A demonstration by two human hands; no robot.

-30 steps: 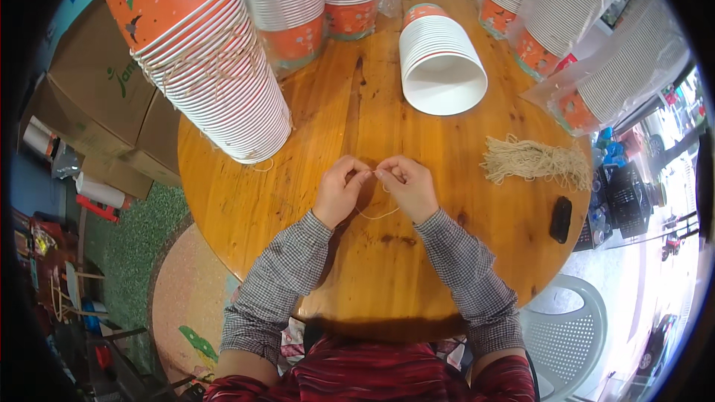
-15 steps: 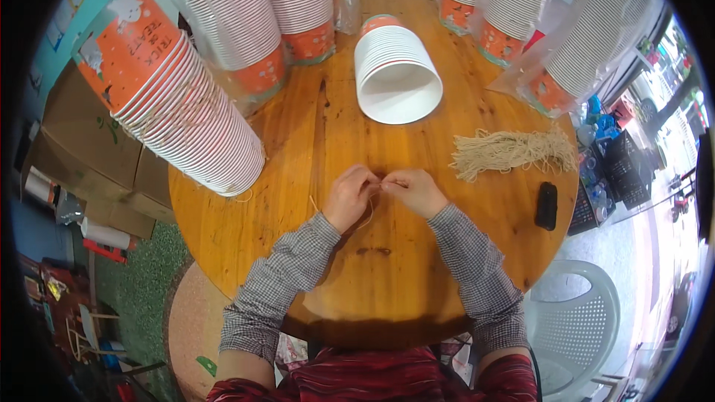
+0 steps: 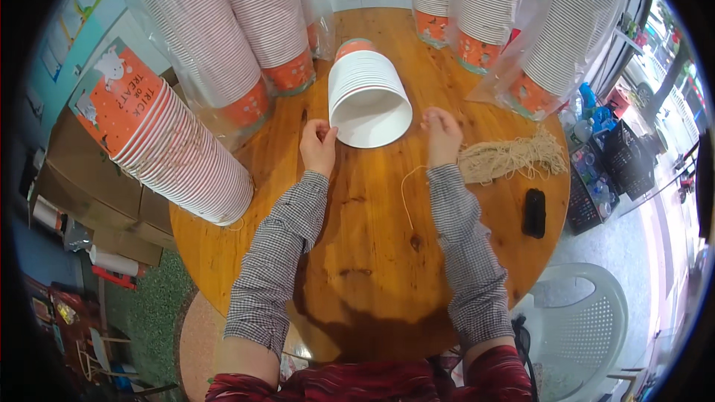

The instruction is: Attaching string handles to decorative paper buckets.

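A nested stack of white paper buckets (image 3: 365, 74) with an orange printed base lies on its side on the wooden table (image 3: 357, 238), its open mouth toward me. My left hand (image 3: 319, 149) is at the left edge of that mouth, fingers bent, thumb apart and close to the rim. Whether it touches the rim I cannot tell. To the right of the mouth, my right hand (image 3: 443, 135) is closed in a pinch on a thin piece of twine (image 3: 405, 193), whose loose end trails down over the tabletop. Beside my right wrist lies a tan bundle of twine (image 3: 514, 156).
A tall leaning stack of orange-printed buckets (image 3: 179, 149) stands at the left, strands of twine on it. Plastic-wrapped bucket stacks (image 3: 272, 37) line the far left, and more wrapped stacks (image 3: 484, 22) the far right. A black object (image 3: 534, 213) lies near the right edge. A plastic chair (image 3: 581, 320) is beside the table.
My hands were together over the middle of the table, fingers at the twine. They have parted and moved forward to either side of the bucket stack's mouth. The whole view has shifted slightly.
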